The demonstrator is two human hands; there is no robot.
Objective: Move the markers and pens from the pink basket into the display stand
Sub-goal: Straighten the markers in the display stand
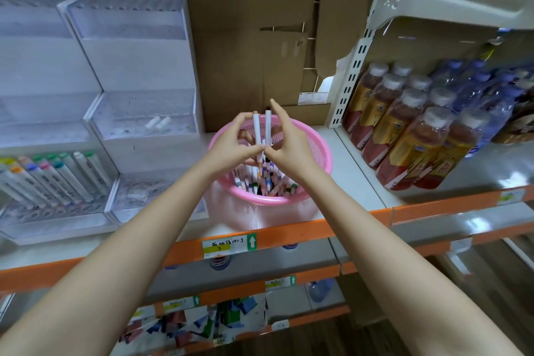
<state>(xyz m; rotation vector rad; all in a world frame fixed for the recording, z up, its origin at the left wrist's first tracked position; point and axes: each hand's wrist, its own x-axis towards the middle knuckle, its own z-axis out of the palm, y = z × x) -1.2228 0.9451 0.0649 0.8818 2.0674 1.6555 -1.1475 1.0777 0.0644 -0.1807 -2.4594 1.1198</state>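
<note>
A pink basket (pixel 316 150) full of white markers with coloured caps stands on the shelf in the middle. Above it my left hand (pixel 231 147) pinches one white marker (pixel 256 130) held upright. Beside it my right hand (pixel 289 144) pinches a second white marker (pixel 268 127), also upright; the two markers stand close together. The clear tiered display stand (pixel 138 113) sits to the left of the basket. Its lower left tier holds several markers (pixel 55 179), and two small white caps (pixel 157 123) lie on a middle tier.
Bottled drinks (pixel 410 130) fill the shelf to the right. Cardboard (pixel 254 37) forms the back wall. An orange shelf edge (pixel 289 237) with a price label runs in front; lower shelves hold mixed small packets (pixel 185 324).
</note>
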